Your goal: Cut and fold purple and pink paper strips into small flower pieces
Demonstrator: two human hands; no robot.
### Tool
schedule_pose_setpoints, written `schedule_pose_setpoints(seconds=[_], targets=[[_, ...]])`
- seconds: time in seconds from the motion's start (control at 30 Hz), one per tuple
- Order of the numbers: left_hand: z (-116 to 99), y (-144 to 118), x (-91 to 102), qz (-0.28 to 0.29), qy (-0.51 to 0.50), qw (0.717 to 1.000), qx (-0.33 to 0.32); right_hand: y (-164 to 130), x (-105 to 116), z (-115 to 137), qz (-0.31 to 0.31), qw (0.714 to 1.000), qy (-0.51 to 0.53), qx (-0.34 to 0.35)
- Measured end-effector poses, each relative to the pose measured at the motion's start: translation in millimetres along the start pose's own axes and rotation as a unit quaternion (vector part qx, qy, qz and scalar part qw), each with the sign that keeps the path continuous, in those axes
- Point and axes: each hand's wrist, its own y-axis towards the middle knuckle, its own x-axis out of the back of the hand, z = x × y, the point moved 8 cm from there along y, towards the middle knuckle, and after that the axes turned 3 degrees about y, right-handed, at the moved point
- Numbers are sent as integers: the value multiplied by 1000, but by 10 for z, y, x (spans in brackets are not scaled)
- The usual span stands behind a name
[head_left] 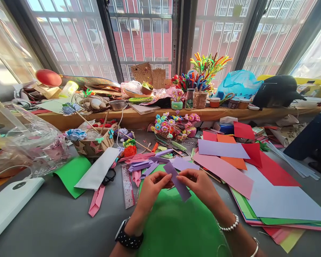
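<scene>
Pinching a purple strip (180,187) over green surface (179,225), in grip of left hand (153,185) and right hand (198,181). Noted folded purple pieces (147,166) beyond, apparently done; judged held strip not yet folded.

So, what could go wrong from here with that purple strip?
Both the left hand and right hand pinch the thin purple strip, so uneven pulling might crease or tear it. Loose purple pieces lie just beyond; if dropped, the strip could get mixed among them.
</scene>
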Motion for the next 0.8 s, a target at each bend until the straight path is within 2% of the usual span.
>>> schedule_pose_setpoints(seconds=[0.1,0.17,0.3,0.43,0.53,0.6,0.8], targets=[[-14,21,16,8,25,1000,-14,-5,1,22,17,998,-66,10],[-87,20,24,12,70,996,-52,-21,-21,70,36,992,-115,45],[-215,-21,-10,35,181,976,-112,-78,-85,163,63,968,-213,116],[-254,-52,-44,46,254,956,-143,-105,-132,195,60,954,-259,141],[-285,-57,-15,25,272,948,-161,-102,-137,197,57,949,-271,148],[-294,-49,47,-4,261,953,-153,-87,-84,188,44,950,-273,143],[-300,-38,259,-82,201,970,-111,-19,287,144,-24,957,-265,118]])
